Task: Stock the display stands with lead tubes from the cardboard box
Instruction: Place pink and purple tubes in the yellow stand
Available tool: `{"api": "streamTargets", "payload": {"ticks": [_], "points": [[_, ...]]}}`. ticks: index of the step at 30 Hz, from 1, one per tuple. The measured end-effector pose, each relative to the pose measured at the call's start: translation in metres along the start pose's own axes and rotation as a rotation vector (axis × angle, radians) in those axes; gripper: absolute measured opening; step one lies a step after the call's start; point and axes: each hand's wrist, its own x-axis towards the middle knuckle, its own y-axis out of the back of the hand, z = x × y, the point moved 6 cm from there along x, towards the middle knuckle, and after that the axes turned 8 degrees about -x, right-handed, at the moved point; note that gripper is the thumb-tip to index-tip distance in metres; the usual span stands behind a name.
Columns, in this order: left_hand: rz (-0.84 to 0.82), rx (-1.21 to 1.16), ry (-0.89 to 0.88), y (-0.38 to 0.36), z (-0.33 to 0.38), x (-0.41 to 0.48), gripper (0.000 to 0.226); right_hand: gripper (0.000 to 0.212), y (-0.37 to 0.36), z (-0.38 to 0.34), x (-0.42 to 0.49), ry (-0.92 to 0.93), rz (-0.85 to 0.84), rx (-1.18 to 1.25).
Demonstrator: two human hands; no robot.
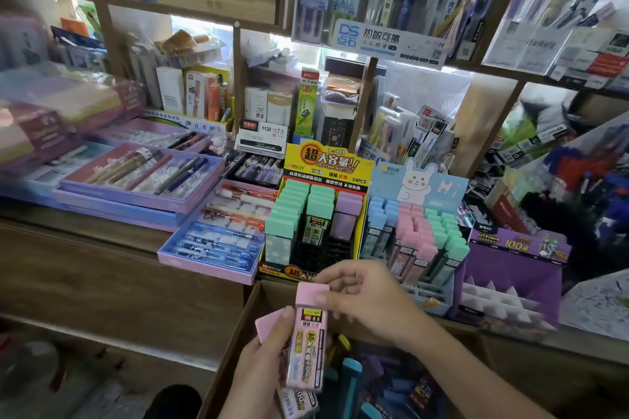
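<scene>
Pulling the front pink-capped clear plastic lead tube [308,333] by its cap could drag loose the other tubes [269,321], perhaps two, gripped in the left hand [262,374], dropping them into the brown cardboard box [243,326] below. The right hand [364,296] pinches that cap; the tube stands near upright, cap towards the yellow display stand [299,163].

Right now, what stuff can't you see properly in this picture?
All in the head view:
- Cardboard box: its inside is partly covered by the hands and cut off by the bottom edge.
- Second pink tube: mostly behind the left hand and the pink lead tube that the right hand pinches.
- Small print on the pink lead tube: too small to read.
- Pastel boxes at the left: blurred.
</scene>
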Motion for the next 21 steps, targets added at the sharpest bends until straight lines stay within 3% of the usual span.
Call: {"api": "streamTargets", "payload": {"ticks": [5, 11, 21], "points": [[0.013, -0.370, 0.176, -0.002, -0.011, 0.004, 0.037, 0.016, 0.036, -0.015, 0.007, 0.046, 0.131, 0.082], [0.036, -0.378, 0.193, -0.001, -0.011, 0.004, 0.039, 0.016, 0.069, -0.036, 0.024, 0.124, 0.337, 0.132], [0.057, -0.356, 0.188, 0.004, -0.008, 0.004, 0.029, 0.023, 0.058, -0.044, 0.055, 0.199, 0.379, -0.111]]}}
